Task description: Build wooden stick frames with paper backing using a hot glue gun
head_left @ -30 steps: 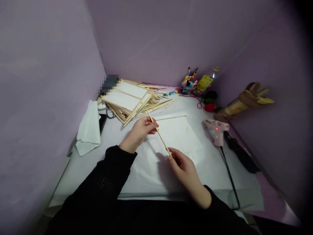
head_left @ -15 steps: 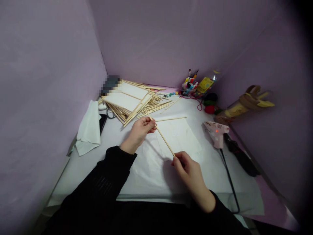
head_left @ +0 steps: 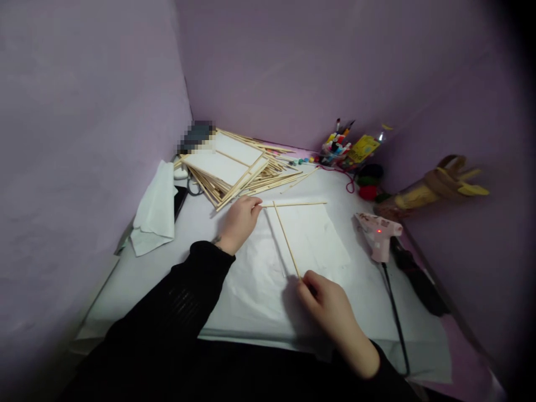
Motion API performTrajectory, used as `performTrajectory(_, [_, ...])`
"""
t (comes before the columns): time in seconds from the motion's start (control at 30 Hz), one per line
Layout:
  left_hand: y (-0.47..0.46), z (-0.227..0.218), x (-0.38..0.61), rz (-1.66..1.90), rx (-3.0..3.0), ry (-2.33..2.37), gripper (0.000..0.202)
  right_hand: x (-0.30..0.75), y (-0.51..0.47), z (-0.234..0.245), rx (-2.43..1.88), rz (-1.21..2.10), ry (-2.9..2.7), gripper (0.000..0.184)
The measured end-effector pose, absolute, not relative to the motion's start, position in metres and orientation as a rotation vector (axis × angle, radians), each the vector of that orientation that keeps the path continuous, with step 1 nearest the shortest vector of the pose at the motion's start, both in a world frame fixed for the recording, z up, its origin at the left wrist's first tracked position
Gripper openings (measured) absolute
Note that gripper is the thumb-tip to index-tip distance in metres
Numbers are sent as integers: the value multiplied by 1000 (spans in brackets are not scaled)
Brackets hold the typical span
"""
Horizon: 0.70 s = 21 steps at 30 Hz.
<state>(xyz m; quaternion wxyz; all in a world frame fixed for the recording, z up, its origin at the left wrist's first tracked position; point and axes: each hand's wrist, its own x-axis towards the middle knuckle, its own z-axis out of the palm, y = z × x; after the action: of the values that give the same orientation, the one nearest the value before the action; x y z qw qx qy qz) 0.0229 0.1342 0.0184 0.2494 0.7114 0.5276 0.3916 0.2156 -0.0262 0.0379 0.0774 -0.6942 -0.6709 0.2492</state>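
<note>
My right hand (head_left: pixel 329 304) pinches the near end of a thin wooden stick (head_left: pixel 288 243), which slants up and away over a sheet of white paper (head_left: pixel 320 237). A second wooden stick (head_left: pixel 304 204) runs along the paper's far edge. At that stick's left end are the closed fingertips of my left hand (head_left: pixel 239 222), pinching it. The far tip of the slanted stick overlaps the second one in view; whether they touch I cannot tell.
Behind my left hand lies a pile of sticks (head_left: pixel 276 181) under a stick-framed white panel (head_left: pixel 226 159). A pink glue gun (head_left: pixel 380 234), its red light on, stands at right. Yarn balls (head_left: pixel 368 192), a pen holder (head_left: pixel 334 151) and a white cloth (head_left: pixel 154 215) sit around the edges.
My left hand has let go of the slanted stick and taken the end of the stick by the paper's far edge. The slanted stick now points more directly away from me.
</note>
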Motion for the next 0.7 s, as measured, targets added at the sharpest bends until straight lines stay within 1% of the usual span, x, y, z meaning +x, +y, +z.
performTrajectory(0.17, [144, 4, 24, 915, 2121, 1486, 25, 214, -25, 36, -2071, 781, -2052, 27])
performTrajectory(0.4, [146, 0, 23, 843, 2176, 1515, 26, 213, -23, 34, -2044, 736, -2080, 27])
performTrajectory(0.7, [146, -1, 24, 831, 2184, 1522, 27, 212, -22, 34, -2063, 774, -2099, 26])
